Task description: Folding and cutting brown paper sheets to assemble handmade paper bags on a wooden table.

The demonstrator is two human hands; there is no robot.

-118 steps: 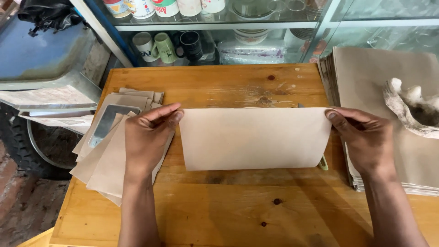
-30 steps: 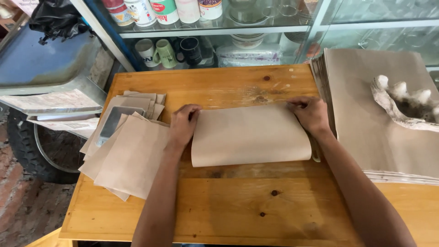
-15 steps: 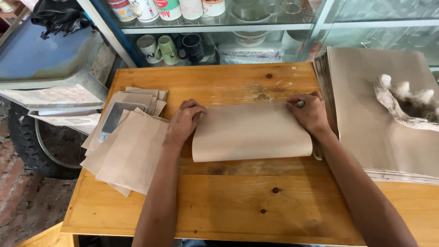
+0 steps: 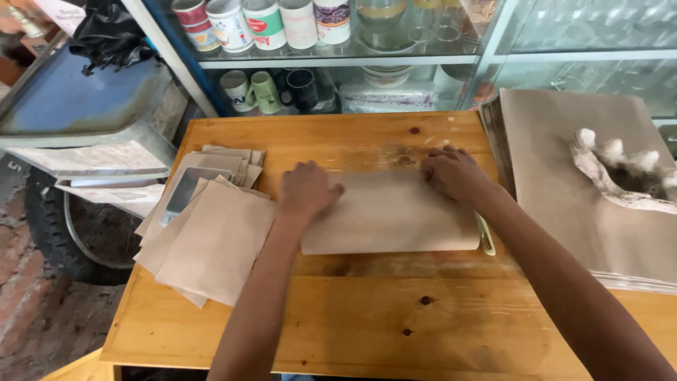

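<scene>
We see a folded brown paper sheet point(image 4: 391, 222) lying flat at the middle of the wooden table point(image 4: 338, 317). The left hand point(image 4: 307, 190) presses its far left edge, fingers curled together; the right hand point(image 4: 455, 173) presses the far right edge, fingers spread. Finished paper bags point(image 4: 211, 240) lie left, a stack of brown sheets point(image 4: 564, 183) right.

Wooden table point(image 4: 352, 331) under brown paper sheets point(image 4: 391, 215)
</scene>
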